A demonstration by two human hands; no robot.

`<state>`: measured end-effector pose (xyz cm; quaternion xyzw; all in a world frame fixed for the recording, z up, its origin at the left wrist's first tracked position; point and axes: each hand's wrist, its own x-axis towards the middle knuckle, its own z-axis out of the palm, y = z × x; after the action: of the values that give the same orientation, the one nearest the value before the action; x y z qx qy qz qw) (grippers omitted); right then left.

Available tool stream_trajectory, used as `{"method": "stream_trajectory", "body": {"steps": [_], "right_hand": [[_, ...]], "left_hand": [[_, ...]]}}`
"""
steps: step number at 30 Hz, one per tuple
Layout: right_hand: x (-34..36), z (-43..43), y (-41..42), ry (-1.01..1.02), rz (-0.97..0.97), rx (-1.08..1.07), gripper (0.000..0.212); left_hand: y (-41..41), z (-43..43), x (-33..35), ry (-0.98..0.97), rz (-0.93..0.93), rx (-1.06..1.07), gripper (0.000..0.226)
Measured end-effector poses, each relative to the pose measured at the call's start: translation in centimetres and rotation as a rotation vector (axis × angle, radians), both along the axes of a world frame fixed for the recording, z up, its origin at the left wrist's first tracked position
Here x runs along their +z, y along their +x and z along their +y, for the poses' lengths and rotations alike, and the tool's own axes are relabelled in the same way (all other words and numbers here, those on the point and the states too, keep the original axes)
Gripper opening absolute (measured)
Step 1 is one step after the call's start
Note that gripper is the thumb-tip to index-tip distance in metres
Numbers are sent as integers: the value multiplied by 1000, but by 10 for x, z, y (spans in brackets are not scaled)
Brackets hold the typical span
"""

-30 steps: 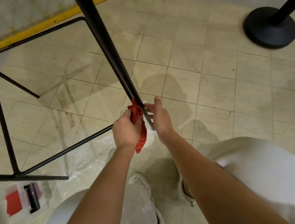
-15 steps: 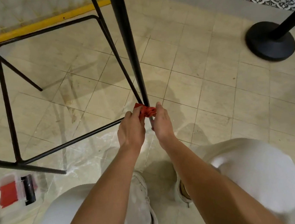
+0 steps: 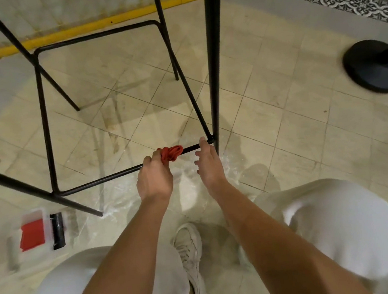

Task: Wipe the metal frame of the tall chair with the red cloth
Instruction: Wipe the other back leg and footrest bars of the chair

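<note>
A: Where is the red cloth (image 3: 171, 153)?

B: It is bunched on the near footrest rail (image 3: 100, 180) of the tall chair's black metal frame, a little left of the corner where that rail meets the near right leg (image 3: 214, 72). Only a small wad shows. The rest is under fingers, so I cannot tell whether it goes all the way round the rail.

A: And the hands?

B: The left hand (image 3: 154, 179) has its fingers curled over the cloth, gripping it against the rail. The right hand (image 3: 208, 165) reaches forward with fingers fairly straight and slightly spread. Its forefinger tip touches the rail just beside the corner joint. Whether the thumb hooks underneath is hidden.

A: How much of the chair shows?

B: Only the legs and the rectangular footrest ring. The top edge cuts off the seat, and one leg runs out at the left edge.

A: Anything else?

B: A round black stanchion base (image 3: 372, 66) stands well to the right, its post cut off by the edge. At the lower left lies a clear plastic box (image 3: 32, 234) with something red inside, too blurred to identify. A white sneaker (image 3: 189, 251) shows between the forearms.
</note>
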<state>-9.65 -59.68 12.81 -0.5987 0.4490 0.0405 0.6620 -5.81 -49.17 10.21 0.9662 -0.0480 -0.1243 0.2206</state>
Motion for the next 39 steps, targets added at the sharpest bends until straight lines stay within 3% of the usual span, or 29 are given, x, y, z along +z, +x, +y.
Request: {"method": "stream_trajectory", "body": {"steps": [7,18,23,25,29,31,35,39], "right_hand": [[6,18,6,-15,13,102,58],[6,16,13,-82,32,213,58],[6,17,13,-99,48,227,60],[7,25,13,-97,50,259,60],[15,44,15,-64,62,368,49],[21,53,18,-51,50,396,47],[34,67,22,-65,-18,441,37],[43,87,26,-115,-52,582,45]], "left_hand": [[10,53,5,68,48,138,33],[9,14,9,-50,90,16,30],[19,17,20,-20,207,131,30],[25,24,26,-126,275,159,30],[25,39,44,-727,526,348,25],[22,49,53,-905,630,433,22],[17,75,64,-1010,689,533,26],[10,104,74,-1051,697,596,33]]}}
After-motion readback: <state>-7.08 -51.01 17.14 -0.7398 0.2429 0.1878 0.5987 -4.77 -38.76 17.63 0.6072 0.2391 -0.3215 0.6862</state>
